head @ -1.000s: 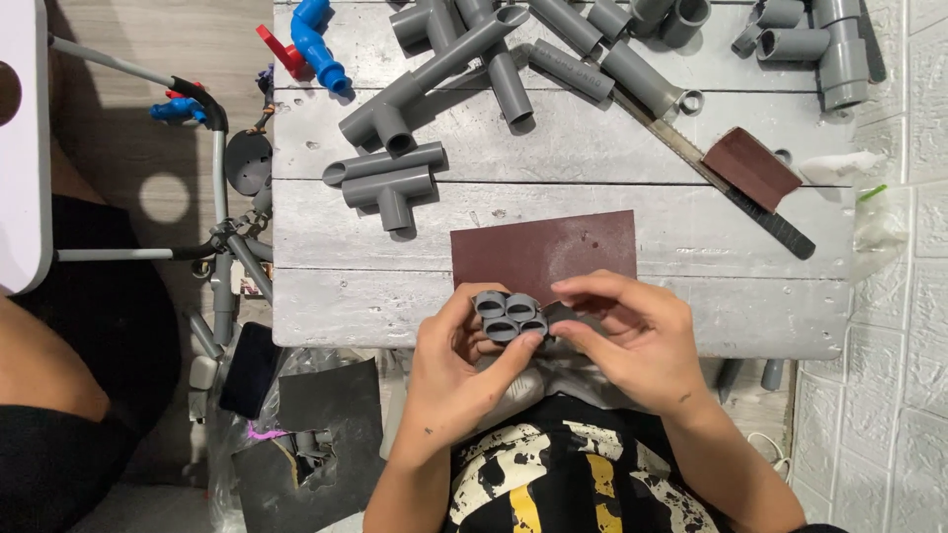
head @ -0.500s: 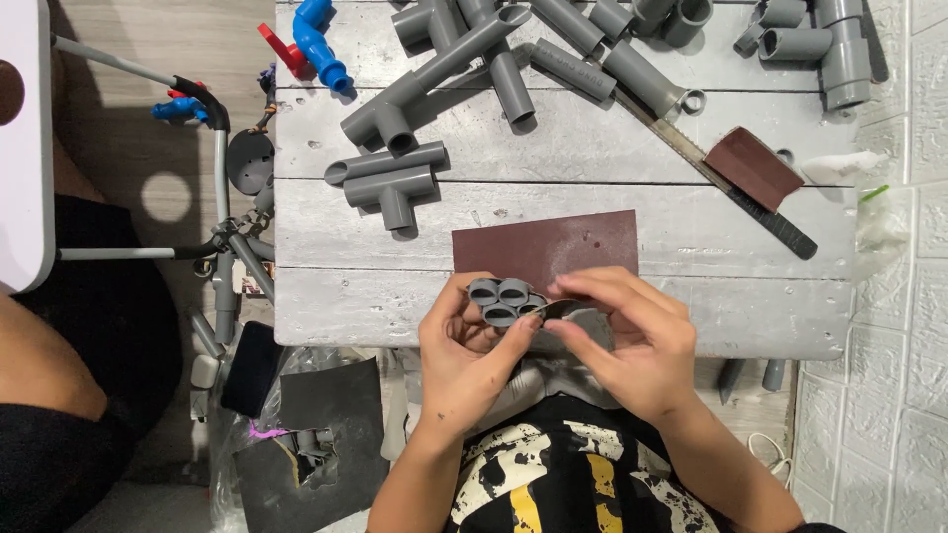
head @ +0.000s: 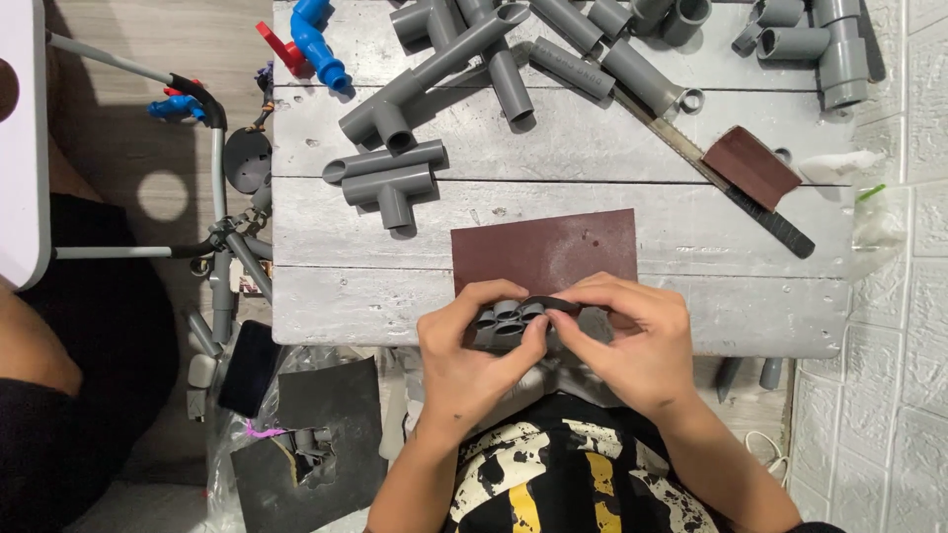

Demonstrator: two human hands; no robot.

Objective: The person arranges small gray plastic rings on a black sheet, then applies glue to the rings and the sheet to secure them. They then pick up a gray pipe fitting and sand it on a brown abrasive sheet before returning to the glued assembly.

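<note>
Bundle of short grey pipe rings [head: 506, 318]: partly hidden by fingers, count unclear. Held at the table's [head: 326, 316] near edge, between both hands. Left hand [head: 472, 355] curled around it from the left; right hand [head: 632, 341] pinching a dark band [head: 555, 304] across its top. Behind: flat, matte brown sandpaper sheet [head: 543, 249].

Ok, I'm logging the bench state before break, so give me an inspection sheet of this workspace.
Surface: grey plank table, worn and scuffed.
Job's things: cluster of short grey pipe rings with a black band across it, over a brown sandpaper sheet.
Clutter: grey pipe tees, blue fitting, saw with a folded sandpaper piece on it.
Grippers: left hand and right hand both grip the cluster.
Cables: nothing seen.
Surroundings: white brick wall, dark phone on the floor, another person at left.
</note>
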